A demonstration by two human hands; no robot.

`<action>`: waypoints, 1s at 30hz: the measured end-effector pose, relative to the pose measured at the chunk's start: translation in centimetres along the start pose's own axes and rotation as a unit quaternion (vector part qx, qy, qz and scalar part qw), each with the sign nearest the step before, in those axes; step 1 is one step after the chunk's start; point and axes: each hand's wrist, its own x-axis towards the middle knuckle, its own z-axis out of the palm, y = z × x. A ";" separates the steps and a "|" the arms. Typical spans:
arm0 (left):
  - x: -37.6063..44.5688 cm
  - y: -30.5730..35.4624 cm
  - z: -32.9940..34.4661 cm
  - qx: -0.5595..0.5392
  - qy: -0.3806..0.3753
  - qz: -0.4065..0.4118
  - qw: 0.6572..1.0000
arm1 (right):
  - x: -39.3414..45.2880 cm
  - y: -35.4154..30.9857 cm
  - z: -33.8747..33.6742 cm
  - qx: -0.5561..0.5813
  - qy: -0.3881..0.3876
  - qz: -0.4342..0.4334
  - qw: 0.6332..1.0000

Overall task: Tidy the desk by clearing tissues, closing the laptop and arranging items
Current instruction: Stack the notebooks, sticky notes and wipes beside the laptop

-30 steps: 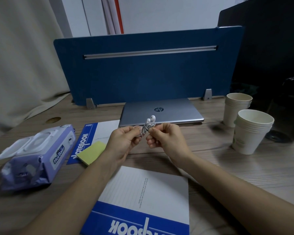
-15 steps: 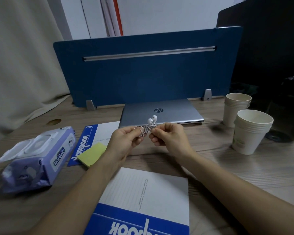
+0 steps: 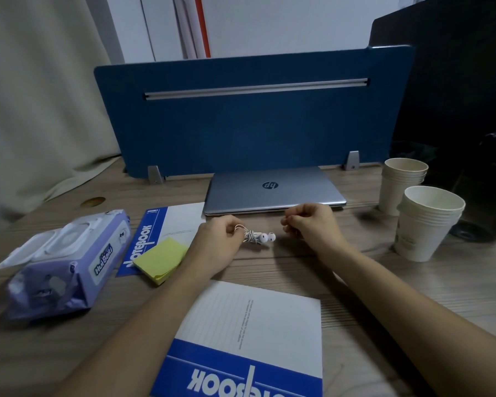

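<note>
**On desk, mid-tidy: item list**

At desk centre, wound white earphones (image 3: 257,237): cord bundled, two buds pointing right, lying on or just above the wood; contact with the surface not clear. Pinched at the cord loops by left hand (image 3: 216,242), fingers curled round the bundle's left end. Right hand (image 3: 308,224) just right of the buds, apart from them, fingers curled inward, nothing seen in its grip.

Behind the hands, silver laptop (image 3: 274,190): lid down, logo up, back edge close to blue divider panel (image 3: 249,118).

Left of the hands, notebook (image 3: 166,227), blue spine band, lying flat, its far right corner touching or tucked under the laptop's front left corner. Yellow sticky notes (image 3: 161,260) resting on that notebook's near edge, partly overhanging onto the desk (image 3: 384,282).

Far left, purple pack of wet wipes (image 3: 66,267), flip lid open.

Near edge, second notebook (image 3: 249,339), white cover with blue band, between the two forearms, partly under the left one.

Right side, two stacks of paper cups: nearer stack (image 3: 425,224), farther stack (image 3: 400,184), upright, just beside each other.
</note>
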 end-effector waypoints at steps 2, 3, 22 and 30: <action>0.1 0.0 -0.3 0.005 0.008 0.001 1.000 | 0.1 0.2 0.0 -0.002 0.001 -0.003 1.000; 0.1 0.0 -0.5 0.002 0.012 0.001 1.000 | 0.1 0.3 0.0 -0.005 0.000 -0.005 1.000; -0.3 -4.0 -11.2 0.253 -0.217 -0.116 0.936 | -0.9 0.4 1.9 -0.217 -0.025 -0.148 0.965; -1.6 -5.3 -9.8 0.297 -0.176 -0.107 0.932 | -1.1 0.3 2.2 -0.285 -0.021 -0.201 0.937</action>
